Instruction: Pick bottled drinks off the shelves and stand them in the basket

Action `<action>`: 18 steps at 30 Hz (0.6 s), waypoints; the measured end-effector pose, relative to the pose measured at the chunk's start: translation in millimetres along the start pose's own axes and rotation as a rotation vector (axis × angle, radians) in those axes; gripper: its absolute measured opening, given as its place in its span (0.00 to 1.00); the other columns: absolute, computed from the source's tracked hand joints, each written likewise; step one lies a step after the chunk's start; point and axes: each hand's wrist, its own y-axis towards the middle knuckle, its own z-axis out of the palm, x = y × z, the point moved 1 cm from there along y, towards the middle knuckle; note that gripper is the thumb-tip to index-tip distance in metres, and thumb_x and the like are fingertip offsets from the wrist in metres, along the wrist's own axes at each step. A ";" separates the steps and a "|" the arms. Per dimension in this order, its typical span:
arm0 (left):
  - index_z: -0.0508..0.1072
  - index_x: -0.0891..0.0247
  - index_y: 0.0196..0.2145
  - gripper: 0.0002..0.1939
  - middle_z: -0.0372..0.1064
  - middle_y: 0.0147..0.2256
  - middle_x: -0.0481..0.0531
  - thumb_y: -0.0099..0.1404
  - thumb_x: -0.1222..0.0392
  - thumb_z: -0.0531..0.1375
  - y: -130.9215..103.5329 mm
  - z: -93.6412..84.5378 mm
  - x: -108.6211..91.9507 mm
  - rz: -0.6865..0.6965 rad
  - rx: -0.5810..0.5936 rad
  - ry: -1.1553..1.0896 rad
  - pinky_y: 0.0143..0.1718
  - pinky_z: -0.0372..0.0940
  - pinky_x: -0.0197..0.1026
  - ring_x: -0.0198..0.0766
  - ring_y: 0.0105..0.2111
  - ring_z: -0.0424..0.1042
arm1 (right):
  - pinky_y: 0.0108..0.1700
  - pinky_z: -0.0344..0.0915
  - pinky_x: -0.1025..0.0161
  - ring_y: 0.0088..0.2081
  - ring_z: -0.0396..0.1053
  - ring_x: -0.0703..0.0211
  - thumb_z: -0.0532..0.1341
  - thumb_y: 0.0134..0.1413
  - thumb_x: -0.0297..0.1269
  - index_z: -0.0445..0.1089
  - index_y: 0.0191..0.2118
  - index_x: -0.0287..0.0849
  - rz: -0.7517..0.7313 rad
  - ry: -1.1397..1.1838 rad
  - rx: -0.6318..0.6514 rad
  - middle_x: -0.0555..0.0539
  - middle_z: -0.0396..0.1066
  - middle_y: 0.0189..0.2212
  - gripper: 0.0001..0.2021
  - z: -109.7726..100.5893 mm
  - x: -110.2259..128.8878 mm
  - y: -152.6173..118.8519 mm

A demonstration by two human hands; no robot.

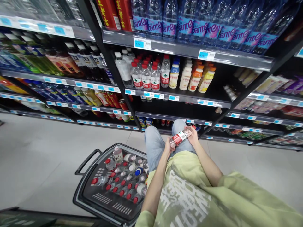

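A clear water bottle (181, 137) with a red and white label lies tilted between my hands, above my knees. My left hand (168, 147) is wrapped round its lower end. At its red-capped end, my right hand (193, 135) grips it. Down to the left stands a dark basket (101, 201) holding several bottles, most with red caps, one with a blue cap (139, 171). On the shelf ahead, similar red-capped bottles (146, 77) stand beside milk-drink bottles (174, 75) with blue, white, orange and yellow tones.
Shelves (182, 97) of drinks span the front, with large blue bottles (187, 23) on the upper shelf and dark tea bottles (88, 56) to the left. The basket's handle (86, 162) sticks out to the left over the pale floor (47, 148). A dark edge crosses the lower left.
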 end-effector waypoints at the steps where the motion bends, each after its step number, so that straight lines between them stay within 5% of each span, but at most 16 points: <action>1: 0.78 0.72 0.45 0.34 0.73 0.22 0.55 0.73 0.37 0.47 2.0 -0.1 0.5 -0.032 0.001 0.005 0.15 0.52 0.35 0.36 0.14 0.63 | 0.43 0.79 0.59 0.38 0.82 0.54 0.72 0.52 0.41 0.73 0.30 0.44 0.002 -0.009 -0.002 0.48 0.82 0.30 0.10 0.1 -0.3 0.4; 5: 0.77 0.71 0.42 0.33 0.72 0.22 0.55 0.75 0.42 0.41 5.3 0.3 1.7 -0.057 -0.036 -0.023 0.16 0.55 0.35 0.36 0.14 0.64 | 0.41 0.78 0.61 0.36 0.82 0.55 0.73 0.52 0.41 0.73 0.30 0.43 -0.004 -0.037 -0.010 0.48 0.82 0.30 0.10 3.7 -2.0 1.3; 9: 0.72 0.63 0.47 0.18 0.75 0.30 0.50 0.67 0.48 0.60 3.2 -1.4 1.9 0.087 -0.123 -0.116 0.25 0.67 0.34 0.36 0.24 0.73 | 0.39 0.78 0.62 0.34 0.81 0.55 0.74 0.50 0.39 0.74 0.31 0.42 -0.026 -0.056 -0.002 0.47 0.83 0.30 0.10 9.0 -4.9 -1.8; 12: 0.69 0.60 0.49 0.22 0.76 0.39 0.51 0.57 0.56 0.67 1.7 -4.6 1.7 0.168 -0.159 -0.181 0.34 0.73 0.38 0.36 0.32 0.76 | 0.39 0.78 0.62 0.33 0.81 0.55 0.75 0.48 0.37 0.75 0.32 0.41 -0.036 -0.074 0.004 0.46 0.83 0.29 0.11 12.3 -7.3 -4.3; 18: 0.68 0.58 0.52 0.33 0.74 0.47 0.52 0.46 0.70 0.64 2.2 -8.0 5.1 0.239 -0.150 -0.230 0.42 0.75 0.43 0.37 0.36 0.77 | 0.39 0.78 0.61 0.32 0.80 0.55 0.75 0.46 0.36 0.74 0.30 0.41 -0.049 -0.091 -0.002 0.46 0.83 0.29 0.10 14.8 -7.9 -5.1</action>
